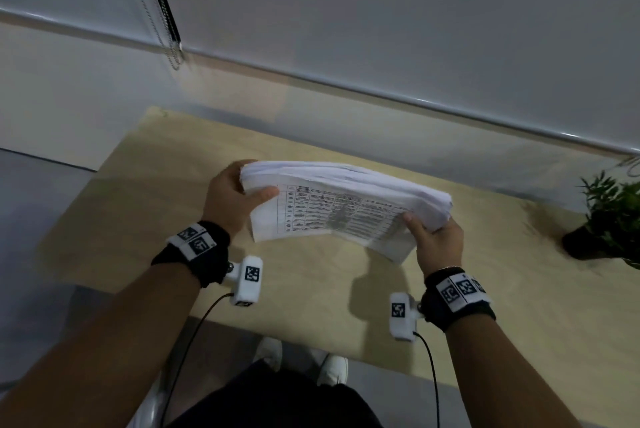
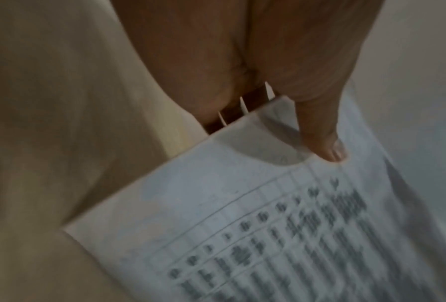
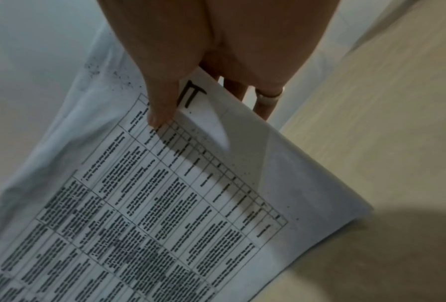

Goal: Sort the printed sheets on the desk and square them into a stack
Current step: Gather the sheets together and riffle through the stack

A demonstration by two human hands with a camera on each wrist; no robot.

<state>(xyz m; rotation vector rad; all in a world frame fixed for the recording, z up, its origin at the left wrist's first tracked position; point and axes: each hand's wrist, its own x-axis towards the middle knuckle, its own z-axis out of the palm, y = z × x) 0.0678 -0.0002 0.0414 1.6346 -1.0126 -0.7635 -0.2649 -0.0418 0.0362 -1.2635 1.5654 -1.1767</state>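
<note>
A thick stack of printed sheets (image 1: 339,206) with a table of text on its front sheet hangs in the air above the light wooden desk (image 1: 173,192), tilted towards me. My left hand (image 1: 235,199) grips its left end, thumb on the front sheet and fingers behind. My right hand (image 1: 436,240) grips the right end the same way. In the left wrist view the thumb (image 2: 322,139) presses on the printed sheet (image 2: 268,224). In the right wrist view my thumb (image 3: 162,106) lies on the table print (image 3: 165,204), and fingers show behind the paper's edge, one with a ring.
A small potted plant (image 1: 613,219) in a dark pot stands at the desk's right end. A window blind with a bead chain (image 1: 173,50) hangs behind the desk. My legs and white shoes (image 1: 332,368) are below the desk's near edge.
</note>
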